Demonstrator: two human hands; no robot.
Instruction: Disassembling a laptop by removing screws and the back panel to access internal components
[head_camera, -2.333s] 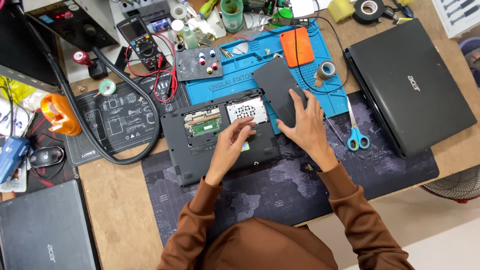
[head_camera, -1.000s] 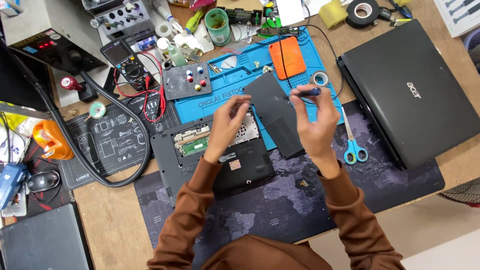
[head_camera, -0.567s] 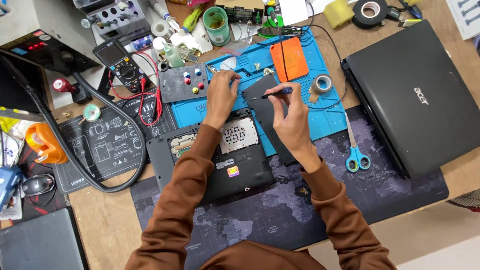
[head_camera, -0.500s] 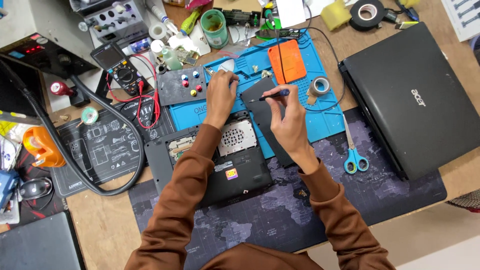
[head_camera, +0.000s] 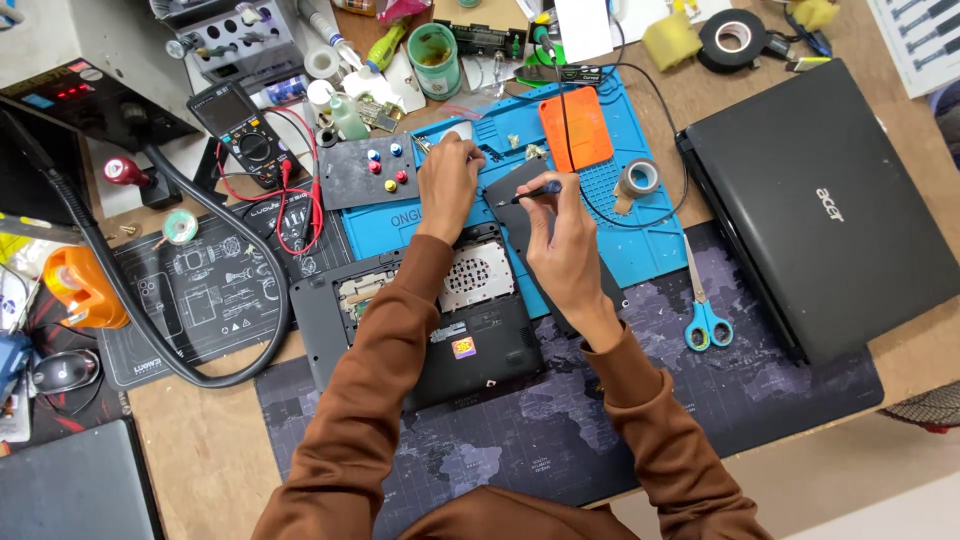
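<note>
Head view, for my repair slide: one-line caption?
Right hand holds a screwdriver over a dark cover panel; left hand reaches onto the blue mat.

The opened laptop base (head_camera: 420, 320) is matt black plastic. The blue mat (head_camera: 640, 240) looks rubbery and smooth. The table (head_camera: 200, 450) is bare wood.

Single view, head-mounted, looking almost straight down on the tabletop (head_camera: 190, 450) from above the person's own shoulders. Both sleeves enter from the bottom edge; left hand (head_camera: 448, 185) and right hand (head_camera: 565, 235) sit just above frame centre, moderately near. Far edge of the bench runs along the top. No second view to overlap.
</note>
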